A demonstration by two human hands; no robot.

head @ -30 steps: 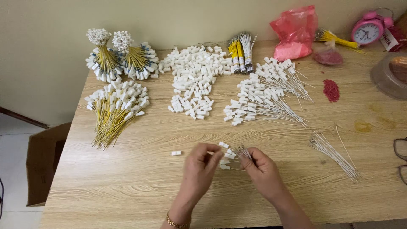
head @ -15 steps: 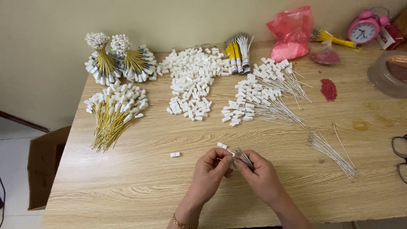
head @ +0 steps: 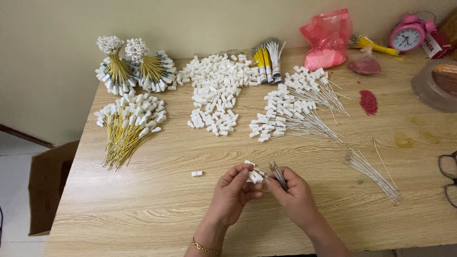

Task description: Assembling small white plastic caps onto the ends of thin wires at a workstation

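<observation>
Matt wood-grain table (head: 143,209); small white plastic caps (head: 216,95); thin shiny metal wires (head: 373,173); glossy pink plastic bag (head: 327,40)

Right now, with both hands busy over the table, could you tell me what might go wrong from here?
The left hand pinches small white caps loosely; one could drop, like the stray cap lying on the table. The right hand grips a bundle of thin wires whose ends point toward the left fingers and might prick them. The glasses lie at the table's edge.

Bare forearms — thin gold bracelet (head: 206,248), left wrist
</observation>
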